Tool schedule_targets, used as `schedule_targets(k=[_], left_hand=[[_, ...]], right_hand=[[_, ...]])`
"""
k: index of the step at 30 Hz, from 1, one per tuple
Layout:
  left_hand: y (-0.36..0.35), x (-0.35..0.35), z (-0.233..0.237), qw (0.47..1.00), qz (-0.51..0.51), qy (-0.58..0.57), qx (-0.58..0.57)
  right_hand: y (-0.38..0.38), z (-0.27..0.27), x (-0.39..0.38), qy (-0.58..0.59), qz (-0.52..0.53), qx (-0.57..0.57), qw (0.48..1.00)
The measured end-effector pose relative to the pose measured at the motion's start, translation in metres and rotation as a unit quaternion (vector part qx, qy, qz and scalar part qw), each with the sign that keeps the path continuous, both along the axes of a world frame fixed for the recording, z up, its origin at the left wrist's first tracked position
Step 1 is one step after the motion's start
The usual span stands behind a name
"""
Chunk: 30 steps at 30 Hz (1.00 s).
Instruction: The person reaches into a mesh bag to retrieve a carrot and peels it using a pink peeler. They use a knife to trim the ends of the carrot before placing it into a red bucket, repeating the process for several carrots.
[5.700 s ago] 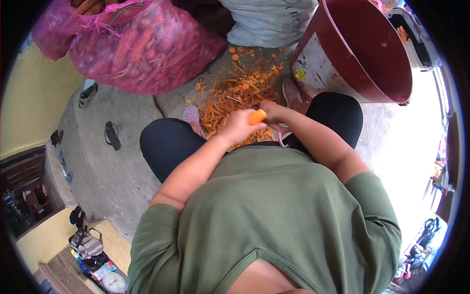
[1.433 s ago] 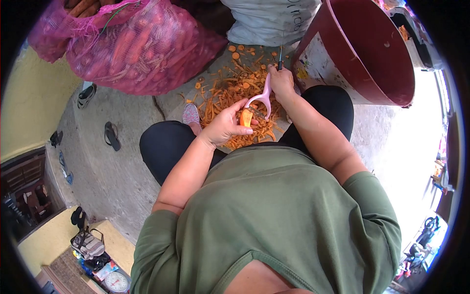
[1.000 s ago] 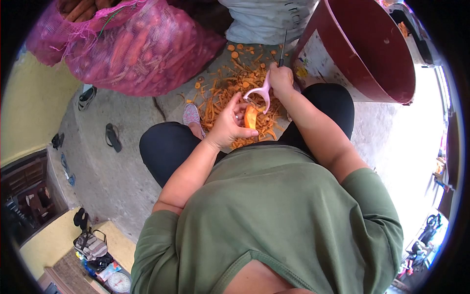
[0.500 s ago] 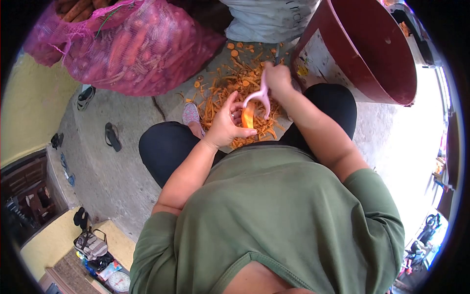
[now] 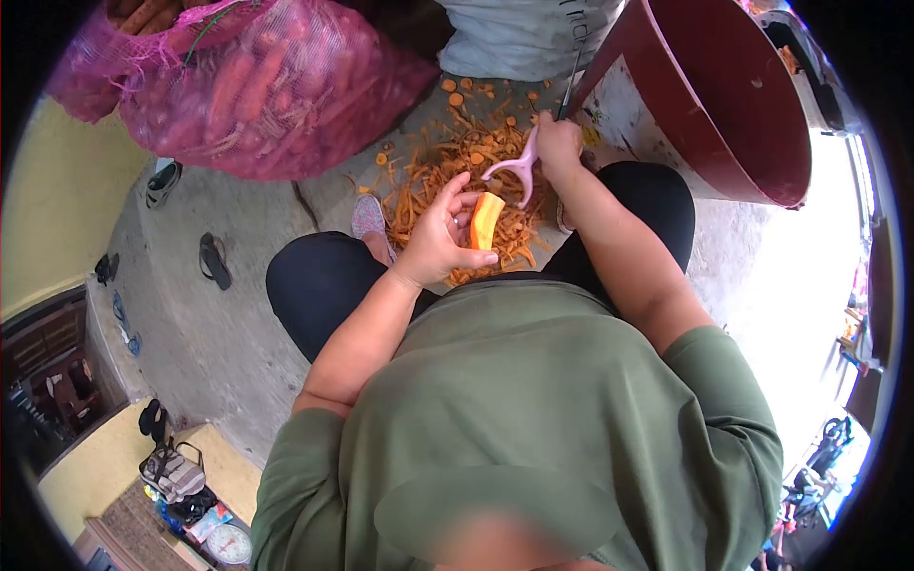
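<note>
My left hand (image 5: 436, 234) is closed around a short, partly peeled carrot (image 5: 486, 223), thumb at its lower end and fingers along its left side. My right hand (image 5: 560, 148), closed, grips a pink Y-shaped peeler (image 5: 521, 169) whose forked head points left toward the carrot without touching it. A knife (image 5: 571, 86) also sticks out from that hand, its thin blade pointing up and away. Below both hands, orange carrot peelings (image 5: 415, 200) are heaped on the concrete floor between my feet, with a few cut round slices (image 5: 455, 99) at the far side.
A pink mesh bag (image 5: 257, 105) full of carrots lies at the far left. Behind the peelings stands a white sack (image 5: 509, 43). A large dark-red bucket (image 5: 657, 95) tilts close to my right knee. Slippers (image 5: 215, 261) lie on the floor to the left.
My right hand with the peeler and knife has moved a little up and right, off the carrot. The knife blade shows more now. My left hand stays nearly still, the carrot slightly turned.
</note>
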State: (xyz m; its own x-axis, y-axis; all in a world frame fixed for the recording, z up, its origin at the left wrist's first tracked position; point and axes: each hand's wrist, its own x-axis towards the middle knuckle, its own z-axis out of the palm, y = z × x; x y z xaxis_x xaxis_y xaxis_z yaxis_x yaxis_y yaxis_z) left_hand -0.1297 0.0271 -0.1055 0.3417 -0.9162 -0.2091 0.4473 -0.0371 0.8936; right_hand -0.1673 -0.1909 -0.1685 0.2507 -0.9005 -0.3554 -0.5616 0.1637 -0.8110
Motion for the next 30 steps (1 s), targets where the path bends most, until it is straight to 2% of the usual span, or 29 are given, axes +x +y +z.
schedule_targets(k=[4,10,13,16,19,23,26,28,30], left_hand=[[0.0,0.005,-0.002,1.0,0.014,-0.011,0.014],[-0.002,0.003,0.002,0.999,0.006,-0.011,0.05],[-0.002,0.002,0.002,0.997,-0.007,-0.016,0.07],[-0.002,-0.001,-0.001,0.999,-0.019,-0.01,0.048],[-0.001,-0.006,0.0,0.998,-0.022,0.046,0.022],[0.001,-0.005,0.002,0.998,-0.004,0.059,0.019],[0.0,-0.001,0.008,0.999,0.01,0.024,0.039],[-0.005,0.004,0.014,0.998,0.019,-0.022,0.062],[-0.025,0.013,0.026,0.996,-0.029,-0.069,0.049]], right_hand=[[0.017,0.021,0.007,-0.004,0.044,0.085,0.995],[0.056,0.052,0.002,-0.087,0.087,0.166,0.978],[0.059,0.05,0.002,-0.079,0.116,0.1,0.985],[0.055,0.029,0.006,-0.015,0.12,0.076,0.99],[0.03,0.017,0.005,0.049,0.086,-0.041,0.994],[-0.012,-0.027,0.002,0.082,-0.002,-0.113,0.99],[-0.023,-0.048,-0.005,0.083,-0.018,-0.042,0.996],[-0.011,-0.036,-0.006,0.097,0.002,-0.02,0.995],[-0.006,-0.04,-0.007,0.121,0.061,-0.012,0.991]])
